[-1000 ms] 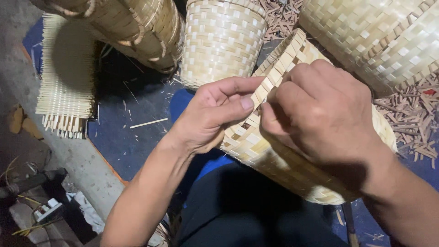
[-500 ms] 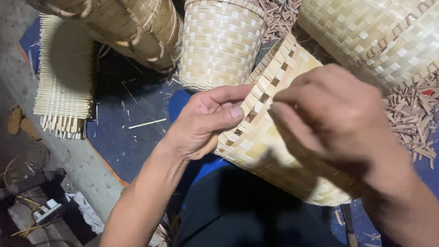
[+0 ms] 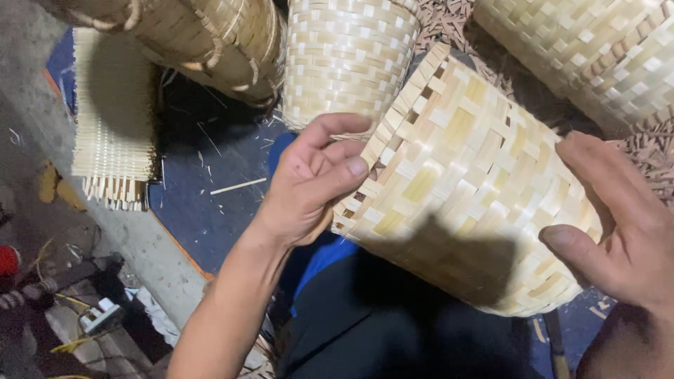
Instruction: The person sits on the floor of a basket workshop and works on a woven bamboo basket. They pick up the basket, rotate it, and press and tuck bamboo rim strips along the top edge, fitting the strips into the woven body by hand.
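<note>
A pale woven bamboo basket (image 3: 463, 175) lies on its side across my lap, its open rim pointing up and left. My left hand (image 3: 312, 182) pinches that rim, thumb pressed on the outer weave and fingers curled over the edge. My right hand (image 3: 618, 224) cups the basket's closed bottom end at the right, thumb on the weave and fingers spread along its side.
An upright woven basket (image 3: 347, 56) stands just beyond the rim. A darker basket (image 3: 203, 38) lies at top left, another large one (image 3: 597, 49) at top right. A flat woven mat (image 3: 112, 133) rests on a blue sheet (image 3: 203, 203). Bamboo scraps (image 3: 653, 154) litter the right side.
My right hand has slid from the basket's rim, near my left hand, down to its bottom end. The basket has turned a little and now shows more of its side.
</note>
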